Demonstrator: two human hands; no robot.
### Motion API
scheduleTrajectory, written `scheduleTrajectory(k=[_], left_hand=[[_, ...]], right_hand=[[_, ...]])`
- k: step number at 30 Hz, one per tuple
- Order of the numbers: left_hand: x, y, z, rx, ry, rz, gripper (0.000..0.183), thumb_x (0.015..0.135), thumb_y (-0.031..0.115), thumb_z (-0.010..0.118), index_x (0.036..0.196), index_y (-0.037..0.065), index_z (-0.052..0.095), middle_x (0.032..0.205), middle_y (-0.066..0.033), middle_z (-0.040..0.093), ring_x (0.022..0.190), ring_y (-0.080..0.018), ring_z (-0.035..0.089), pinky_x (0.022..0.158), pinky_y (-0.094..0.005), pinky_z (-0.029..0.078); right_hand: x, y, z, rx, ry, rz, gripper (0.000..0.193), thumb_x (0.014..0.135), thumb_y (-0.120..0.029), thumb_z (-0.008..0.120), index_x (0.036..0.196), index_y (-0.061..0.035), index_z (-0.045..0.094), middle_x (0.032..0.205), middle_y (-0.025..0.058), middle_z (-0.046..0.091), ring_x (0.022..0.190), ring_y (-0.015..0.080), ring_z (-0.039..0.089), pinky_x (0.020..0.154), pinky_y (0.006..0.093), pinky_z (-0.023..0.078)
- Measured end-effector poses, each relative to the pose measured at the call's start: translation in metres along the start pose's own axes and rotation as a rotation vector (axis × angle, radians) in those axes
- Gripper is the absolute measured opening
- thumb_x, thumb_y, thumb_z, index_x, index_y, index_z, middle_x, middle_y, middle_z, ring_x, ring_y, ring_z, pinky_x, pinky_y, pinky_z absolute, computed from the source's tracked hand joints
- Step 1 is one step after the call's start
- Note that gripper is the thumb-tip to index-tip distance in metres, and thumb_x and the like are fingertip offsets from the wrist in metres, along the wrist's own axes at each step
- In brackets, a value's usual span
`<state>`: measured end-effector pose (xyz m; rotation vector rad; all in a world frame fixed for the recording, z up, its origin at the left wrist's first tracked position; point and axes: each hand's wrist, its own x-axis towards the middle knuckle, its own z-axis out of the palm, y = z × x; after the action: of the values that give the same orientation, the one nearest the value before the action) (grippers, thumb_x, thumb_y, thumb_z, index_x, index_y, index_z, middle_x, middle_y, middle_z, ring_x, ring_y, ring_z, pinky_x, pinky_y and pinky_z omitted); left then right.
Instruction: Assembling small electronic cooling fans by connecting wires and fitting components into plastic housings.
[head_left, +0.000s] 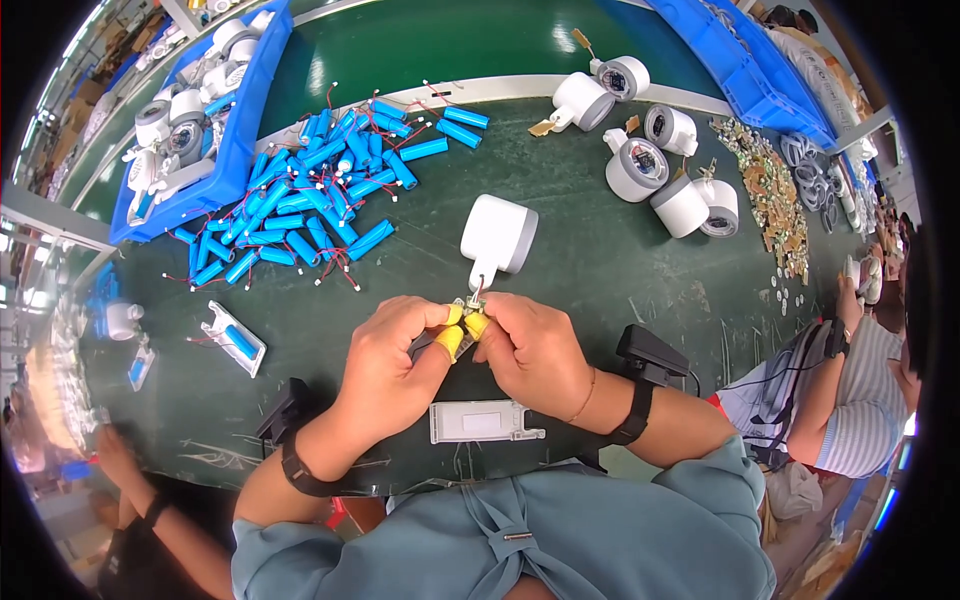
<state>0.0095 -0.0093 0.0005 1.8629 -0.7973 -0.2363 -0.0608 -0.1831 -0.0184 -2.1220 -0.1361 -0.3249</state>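
Just beyond the hands, a white cylindrical housing [492,232] with a grey rim lies on the dark green worktable [590,265]. I see the left hand [395,350] and right hand [532,350] together, yellow finger cots [450,340] on their tips, pinching a small circuit board [475,304] that they partly hide from me. Below them sits a white casing half [480,421]; beyond the left hand, blue battery cells [325,160] lie heaped.

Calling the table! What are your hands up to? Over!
Left hand and right hand: close together, pinching small part. White round housing: just beyond. Flat white panel: nearer the body, not blocking.
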Motion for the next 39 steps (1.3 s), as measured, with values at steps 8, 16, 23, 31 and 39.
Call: scheduleTrajectory(k=[8,16,23,31,39], left_hand=[[0.002,-0.004,-0.006,0.091,-0.005,0.066,0.022,0.082,-0.008,0.062,0.103,-0.001,0.062,0.095,-0.0092,0.067,0.086,-0.0186,0.064,0.078,-0.028,0.05],[0.007,-0.004,-0.006,-0.052,-0.086,-0.034,0.022,0.084,-0.001,0.064,0.106,-0.001,0.062,0.097,-0.0052,0.065,0.088,-0.0117,0.06,0.082,-0.0259,0.047],[0.007,-0.003,0.004,0.084,-0.028,-0.025,0.021,0.074,0.001,0.073,0.093,0.001,0.066,0.083,-0.0084,0.066,0.079,-0.0227,0.062,0.076,-0.033,0.05],[0.006,0.0,0.007,0.119,0.003,-0.025,0.019,0.073,0.002,0.07,0.091,0.0,0.066,0.081,-0.0076,0.066,0.077,-0.0233,0.062,0.095,-0.0422,0.046],[0.003,-0.008,-0.007,0.082,-0.029,-0.102,0.021,0.075,0.003,0.068,0.095,0.0,0.065,0.082,-0.0059,0.065,0.079,-0.0184,0.062,0.101,-0.0437,0.042]], right_hand=[[0.003,-0.007,0.002,0.078,0.026,0.003,0.017,0.087,-0.003,0.058,0.101,0.0018,0.052,0.084,0.0176,0.061,0.074,0.0372,0.062,0.061,0.044,0.05],[0.001,-0.005,-0.003,-0.07,0.014,-0.064,0.019,0.084,-0.009,0.064,0.094,-0.001,0.05,0.08,0.0152,0.061,0.067,0.0347,0.063,0.056,0.0423,0.052],[-0.003,0.003,0.002,-0.226,0.022,-0.181,0.021,0.08,-0.014,0.068,0.087,-0.0031,0.051,0.073,0.009,0.059,0.06,0.0278,0.063,0.051,0.0376,0.052],[-0.005,0.004,0.005,-0.174,0.034,-0.185,0.022,0.082,-0.017,0.065,0.09,-0.0002,0.053,0.073,0.0119,0.059,0.06,0.0305,0.064,0.053,0.0397,0.052],[-0.002,0.007,-0.015,-0.155,-0.14,-0.104,0.025,0.084,-0.027,0.066,0.081,-0.0051,0.054,0.073,0.0082,0.062,0.065,0.0292,0.065,0.054,0.0411,0.05]])
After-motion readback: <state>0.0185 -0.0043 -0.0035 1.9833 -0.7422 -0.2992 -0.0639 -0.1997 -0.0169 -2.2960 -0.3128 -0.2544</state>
